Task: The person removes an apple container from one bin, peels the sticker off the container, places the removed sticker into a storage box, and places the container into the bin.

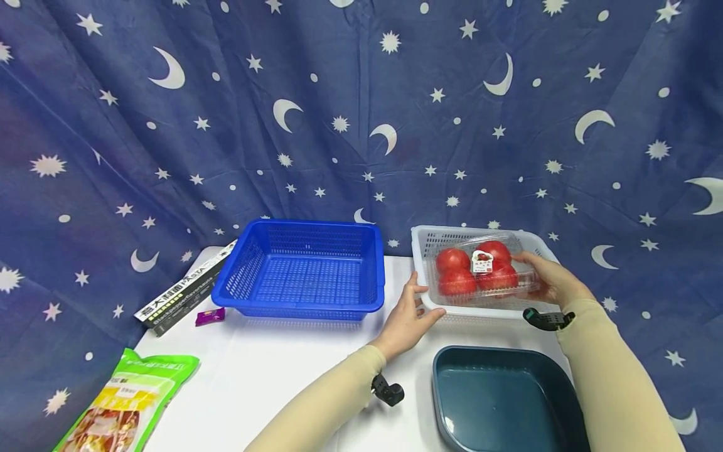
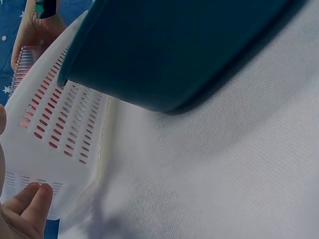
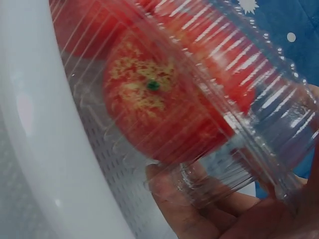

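In the head view a clear plastic box of red round fruit (image 1: 456, 282) with a white label is in the white basket (image 1: 486, 311), its right end raised. My right hand (image 1: 550, 276) grips that right end; in the right wrist view its fingertips (image 3: 162, 186) curl beneath the clear plastic. One fruit (image 3: 149, 99) there has yellow flecks around a green stem spot. My left hand (image 1: 403, 320) holds the basket's front left corner, thumb at the front rim. Its fingertips (image 2: 40, 199) press the slotted outer wall in the left wrist view.
A blue basket (image 1: 310, 307) stands left of the white one. A dark teal bin (image 1: 497, 402) sits in front, near my right forearm. Farther left lie a black-and-white pasta box (image 1: 189, 285), a small purple packet (image 1: 210, 316) and a green-edged food bag (image 1: 127, 402). A starry curtain (image 1: 339, 157) hangs behind.
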